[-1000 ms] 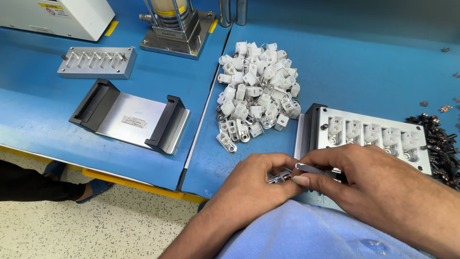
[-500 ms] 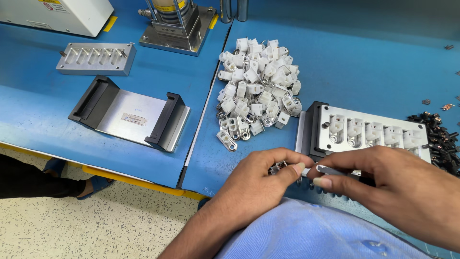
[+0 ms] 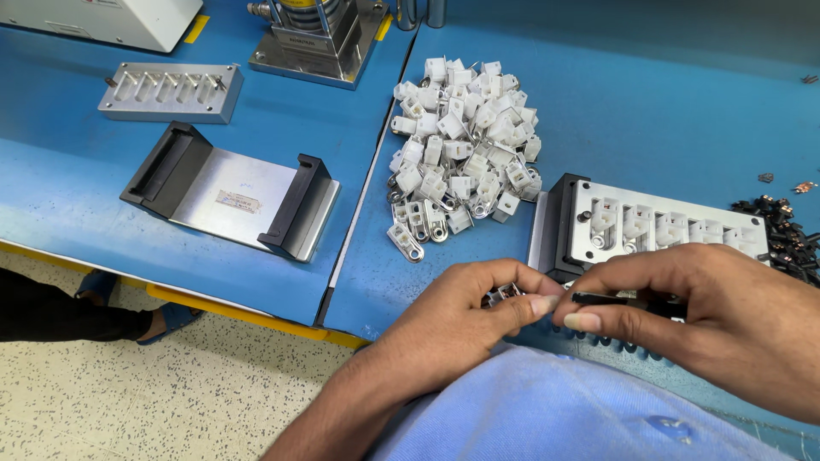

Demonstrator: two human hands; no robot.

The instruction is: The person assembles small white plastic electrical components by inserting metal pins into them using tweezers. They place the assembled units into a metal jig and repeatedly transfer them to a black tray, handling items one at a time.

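My left hand (image 3: 465, 312) pinches a small white and metal connector part (image 3: 504, 294) between thumb and fingers at the table's near edge. My right hand (image 3: 700, 312) grips a thin black piece (image 3: 608, 298), its tip pointing at the part in my left hand. Just behind both hands lies a metal fixture block (image 3: 666, 226) with white parts seated in its row of slots. A heap of loose white connector parts (image 3: 461, 145) lies on the blue table (image 3: 649, 102) beyond my left hand.
A flat metal holder with black end rails (image 3: 231, 192) and an empty slotted metal block (image 3: 169, 90) lie on the left table. A press base (image 3: 320, 43) stands at the back. Small black pieces (image 3: 781, 230) are piled at the right. Someone's foot (image 3: 166, 320) shows below.
Both hands have shifted slightly right and nearer the fixture block, still holding the small part and the black piece together. The view has tilted a little.
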